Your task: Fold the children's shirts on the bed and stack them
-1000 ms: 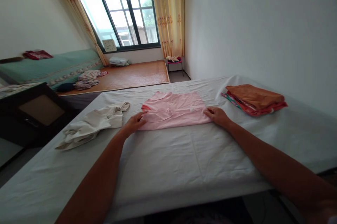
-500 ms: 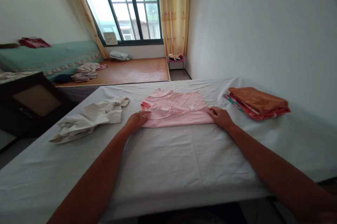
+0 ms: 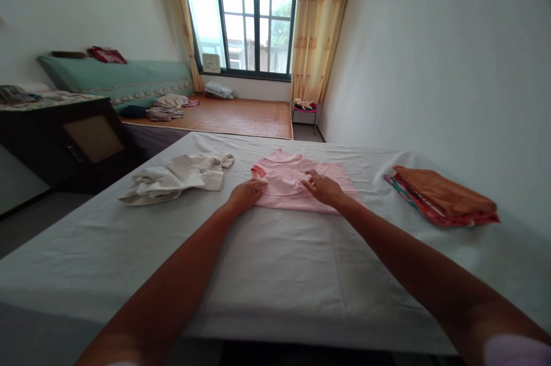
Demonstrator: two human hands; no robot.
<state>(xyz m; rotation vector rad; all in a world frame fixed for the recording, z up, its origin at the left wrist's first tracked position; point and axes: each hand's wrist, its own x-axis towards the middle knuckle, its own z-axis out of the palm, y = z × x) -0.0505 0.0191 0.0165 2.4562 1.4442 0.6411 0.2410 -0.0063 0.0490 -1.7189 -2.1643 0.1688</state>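
A pink shirt with a coral-trimmed sleeve lies partly folded on the white-covered table in front of me. My left hand grips its left near corner, fingers closed on the fabric beside the sleeve. Over the middle of the shirt is my right hand, fingers apart and holding nothing; whether the fingertips touch the cloth I cannot tell. Left of the shirt, an off-white garment lies crumpled.
A folded stack of clothes, orange-brown on top, sits at the right by the wall. The white sheet covers the table. Beyond stand a bed with a brown mat, a dark cabinet and a small stool.
My right hand has let go of the shirt's right end and moved left over its middle. My left hand stays at the left corner. The camera view has turned left.
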